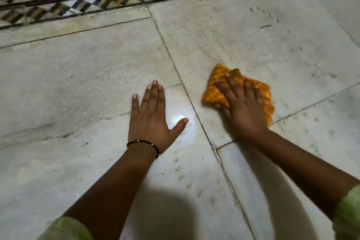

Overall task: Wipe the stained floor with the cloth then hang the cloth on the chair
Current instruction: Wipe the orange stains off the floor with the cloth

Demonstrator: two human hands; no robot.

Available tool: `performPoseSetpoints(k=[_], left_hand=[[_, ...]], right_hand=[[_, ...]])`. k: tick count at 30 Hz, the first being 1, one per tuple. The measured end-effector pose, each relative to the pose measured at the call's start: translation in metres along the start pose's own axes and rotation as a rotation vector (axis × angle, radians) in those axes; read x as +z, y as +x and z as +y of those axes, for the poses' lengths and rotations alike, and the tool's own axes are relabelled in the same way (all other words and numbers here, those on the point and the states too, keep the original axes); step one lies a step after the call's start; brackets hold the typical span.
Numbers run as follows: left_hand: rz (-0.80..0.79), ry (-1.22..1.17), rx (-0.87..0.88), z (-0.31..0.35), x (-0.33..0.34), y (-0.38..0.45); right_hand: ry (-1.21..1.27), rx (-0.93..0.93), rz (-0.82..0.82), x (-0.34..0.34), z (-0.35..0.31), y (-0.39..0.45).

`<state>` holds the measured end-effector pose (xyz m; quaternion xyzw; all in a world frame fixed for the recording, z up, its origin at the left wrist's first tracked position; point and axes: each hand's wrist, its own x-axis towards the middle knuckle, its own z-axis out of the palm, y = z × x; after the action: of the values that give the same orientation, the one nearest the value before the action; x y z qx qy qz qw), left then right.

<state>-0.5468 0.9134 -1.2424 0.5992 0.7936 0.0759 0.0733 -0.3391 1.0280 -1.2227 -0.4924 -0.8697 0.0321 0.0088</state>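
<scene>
Wiping stage, in progress. Cloth (239,91), orange with a pale lattice print, lies bunched on the floor (78,68) just right of a tile joint that runs diagonally between the two hands. Right hand (241,109) lies flat on top of the cloth, fingers spread, palm pressing it down; no pinch or lift visible. Left hand (151,113) is spread flat on the bare floor just left of the joint, holding nothing, apparently bracing the person's weight. Bracelet (144,143) of dark beads sits on the left wrist.

Floor state: a glossy patch beside the left thumb could be a wet sheen or only a light reflection; cannot tell which. Small dark flecks remain scattered on the tiles, near the cloth, below the hands and toward the upper right. Judged from these, the wiping is not finished.

Patterned border (81,0) runs along the far edge of the floor. No chair is in view, so the hanging step is judged not yet begun. Remaining: clear the marks, lift the cloth, carry it to the chair, drape it.
</scene>
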Motion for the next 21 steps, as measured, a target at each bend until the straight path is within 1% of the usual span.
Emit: performPoseSetpoints(k=[2, 4, 7, 8, 9, 10, 12, 14, 16, 18, 19, 21], left_hand=[[-0.005, -0.002, -0.002, 0.000, 0.000, 0.000], [-0.016, 0.001, -0.003, 0.001, -0.001, 0.000], [-0.019, 0.003, -0.017, 0.001, -0.002, -0.001], [-0.022, 0.003, -0.016, 0.001, -0.002, 0.000], [-0.024, 0.002, -0.015, 0.001, -0.002, 0.000], [-0.023, -0.004, -0.017, 0.002, -0.002, 0.000], [-0.018, -0.013, -0.023, 0.002, -0.003, 0.000], [-0.014, -0.015, -0.025, 0.001, -0.002, 0.000], [-0.002, -0.026, -0.025, 0.000, -0.001, 0.000], [0.002, -0.033, -0.018, 0.000, 0.000, 0.000], [0.008, -0.035, -0.019, -0.001, 0.001, 0.000], [0.018, -0.044, -0.017, 0.000, 0.000, 0.000]], right_hand=[[-0.023, 0.082, -0.016, -0.003, 0.021, 0.015], [-0.022, 0.137, -0.024, -0.003, 0.028, 0.044], [0.030, 0.239, -0.029, -0.005, 0.013, 0.094], [0.037, 0.246, -0.040, -0.007, 0.002, 0.106], [0.023, 0.212, -0.057, -0.007, -0.009, 0.113], [-0.005, 0.130, -0.069, -0.006, -0.019, 0.113], [-0.061, -0.116, -0.068, -0.003, -0.036, 0.095], [-0.085, -0.311, -0.042, -0.001, -0.038, 0.062], [-0.098, -0.421, -0.041, 0.002, -0.022, 0.028], [-0.120, -0.474, -0.051, 0.001, 0.008, 0.009], [-0.126, -0.461, -0.060, -0.001, 0.023, 0.010], [-0.098, -0.342, -0.072, -0.005, 0.044, 0.029]])
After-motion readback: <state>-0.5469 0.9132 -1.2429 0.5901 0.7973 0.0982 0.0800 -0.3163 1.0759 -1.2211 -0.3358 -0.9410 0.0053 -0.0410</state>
